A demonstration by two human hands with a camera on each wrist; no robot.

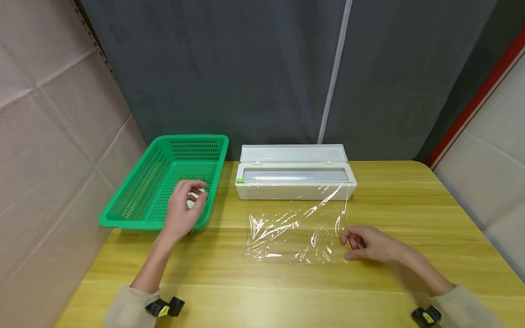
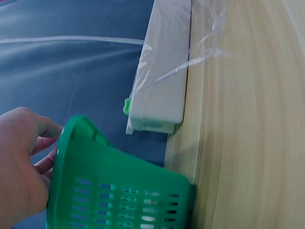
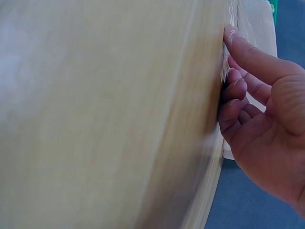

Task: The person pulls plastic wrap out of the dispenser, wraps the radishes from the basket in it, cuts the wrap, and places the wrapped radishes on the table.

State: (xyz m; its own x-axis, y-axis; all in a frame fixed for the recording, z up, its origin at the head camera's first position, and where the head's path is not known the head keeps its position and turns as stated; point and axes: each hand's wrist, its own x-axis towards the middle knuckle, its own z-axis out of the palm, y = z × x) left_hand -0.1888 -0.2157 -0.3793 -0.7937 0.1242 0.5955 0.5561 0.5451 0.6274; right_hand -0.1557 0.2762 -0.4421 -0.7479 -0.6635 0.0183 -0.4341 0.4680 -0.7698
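Note:
My left hand (image 1: 184,207) hovers over the right front part of a green plastic basket (image 1: 107,222), fingers loosely bent, with a gap between thumb and fingertips. Something pale and green shows below and behind those fingers, too blurred to name. In the left wrist view, the basket's rim (image 2: 71,125) hides part of this hand. My right hand (image 1: 369,244) is low at the right front corner of a sheet of cling film (image 1: 283,232), its fingers bent and thumb apart from them. The thumb tip (image 3: 230,36) appears to touch the film's edge. The film runs from a white dispenser box (image 1: 295,192).
The dispenser's lid (image 1: 293,153) stands raised at the back, and a small green tab (image 1: 240,181) sits at its left end. A film roll (image 1: 295,175) lies inside. Behind the wooden table (image 1: 246,296) hangs a dark grey curtain (image 1: 229,68).

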